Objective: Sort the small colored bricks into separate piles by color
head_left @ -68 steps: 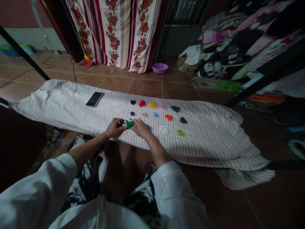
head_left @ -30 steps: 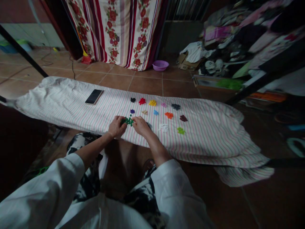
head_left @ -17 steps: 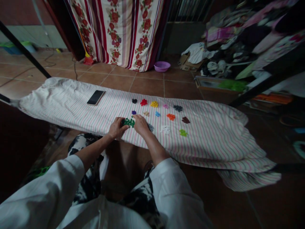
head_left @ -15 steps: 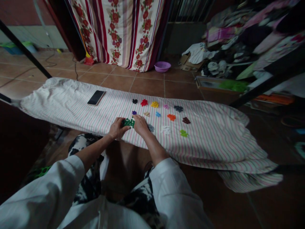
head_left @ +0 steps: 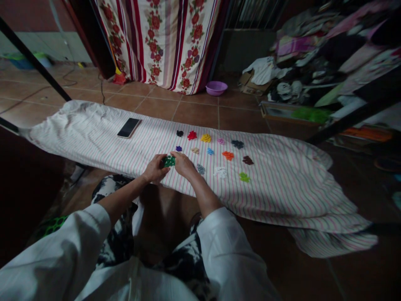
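Both my hands rest on the striped cloth, cupped about a heap of small dark-green pieces (head_left: 169, 161). My left hand (head_left: 154, 168) borders the heap on the left, fingers curved, with a gap between thumb and fingers. On the opposite side my right hand (head_left: 184, 164) is bent over the edge of the heap, touching it, its fingertips partly hidden. The pieces are too small to tell their kind. Close by lie a dark-blue heap (head_left: 178, 148), a beige heap (head_left: 195, 150) and a grey heap (head_left: 201, 169), the last beside my right wrist.
More heaps, among them red (head_left: 192, 135), yellow (head_left: 206, 138), orange (head_left: 228, 155), white (head_left: 220, 172) and lime-green (head_left: 244, 177), lie to the right on the striped cloth (head_left: 282, 179). A phone (head_left: 129, 128) lies at left. Beyond, a purple basin (head_left: 216, 88) stands on the floor.
My hands have drawn closer together, and the green heap between them is narrower. The whole view has shifted slightly.
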Tool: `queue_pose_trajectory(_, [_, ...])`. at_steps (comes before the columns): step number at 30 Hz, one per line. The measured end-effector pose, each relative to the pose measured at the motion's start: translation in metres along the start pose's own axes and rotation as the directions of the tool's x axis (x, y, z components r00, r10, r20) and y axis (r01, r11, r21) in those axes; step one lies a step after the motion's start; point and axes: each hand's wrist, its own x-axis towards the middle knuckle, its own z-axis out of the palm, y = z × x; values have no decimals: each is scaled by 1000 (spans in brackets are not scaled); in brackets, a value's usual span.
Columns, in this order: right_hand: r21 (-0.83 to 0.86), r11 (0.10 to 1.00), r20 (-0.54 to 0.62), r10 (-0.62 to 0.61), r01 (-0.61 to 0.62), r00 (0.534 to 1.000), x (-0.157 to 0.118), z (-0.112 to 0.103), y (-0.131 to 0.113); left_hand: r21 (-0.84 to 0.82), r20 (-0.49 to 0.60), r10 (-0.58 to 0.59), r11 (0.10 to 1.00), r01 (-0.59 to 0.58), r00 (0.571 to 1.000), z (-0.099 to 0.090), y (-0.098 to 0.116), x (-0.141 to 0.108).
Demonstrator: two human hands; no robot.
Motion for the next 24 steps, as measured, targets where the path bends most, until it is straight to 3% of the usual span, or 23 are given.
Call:
queue_pose_trajectory(6, [-36, 997, -52, 62, -63, 997, -10, -2, 8, -12, 15, -17, 1000, 18, 1000, -3, 3, -1])
queue_pose_trajectory(16, [-81, 986, 37, 149, -145, 988, -22, -4, 6, 27, -39, -88, 996, 89, 995, 1, 8, 0])
queue_pose_trajectory(24, [1, 997, 9, 82, -82, 997, -12, -2, 1, -59, -55, -23, 998, 20, 998, -1, -1, -1])
